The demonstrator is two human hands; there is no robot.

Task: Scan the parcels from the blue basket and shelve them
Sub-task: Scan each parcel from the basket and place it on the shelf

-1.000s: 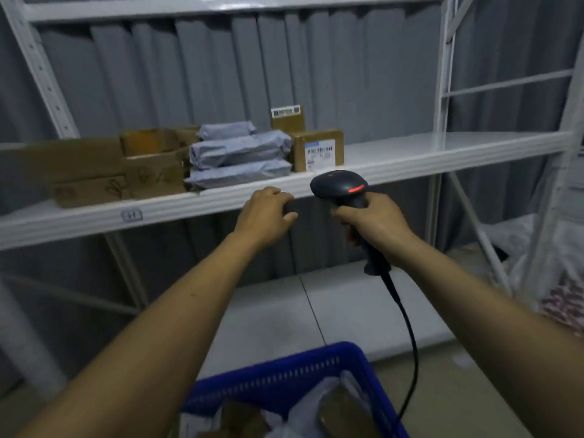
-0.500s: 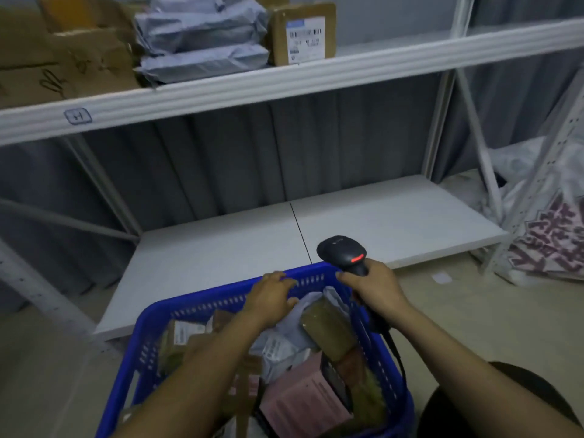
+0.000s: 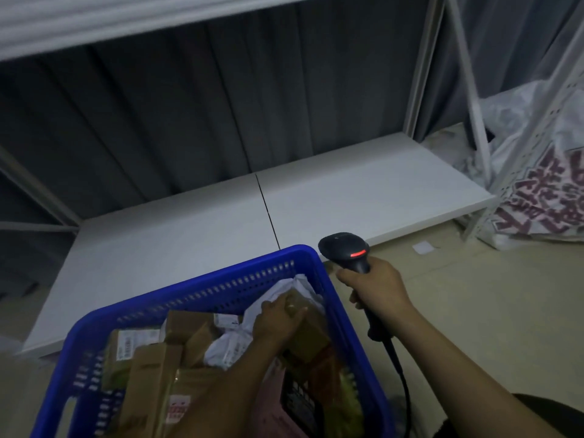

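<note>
1. Parcels (image 3: 151, 358) fill the blue basket (image 3: 202, 279); my left grip (image 3: 275, 320), up at the upper shelf (image 3: 126, 23) a second ago, now curls round a brown parcel (image 3: 311, 333) inside.
2. Right grip (image 3: 379, 289) clasps the scanner (image 3: 344, 248) beside the rim: scan looks next.
3. Lower shelf (image 3: 177, 241) waits beyond.

Blue slotted basket (image 3: 202, 295) heaped with parcels (image 3: 148, 371), brown parcel (image 3: 313, 335) tilted at its right wall, black scanner (image 3: 345, 250) outside, lit red

A grey curtain (image 3: 189, 121) hangs at the rear; white printed sacks (image 3: 537, 197), apparently plastic, slump beside a floor paper scrap (image 3: 422, 248).
</note>
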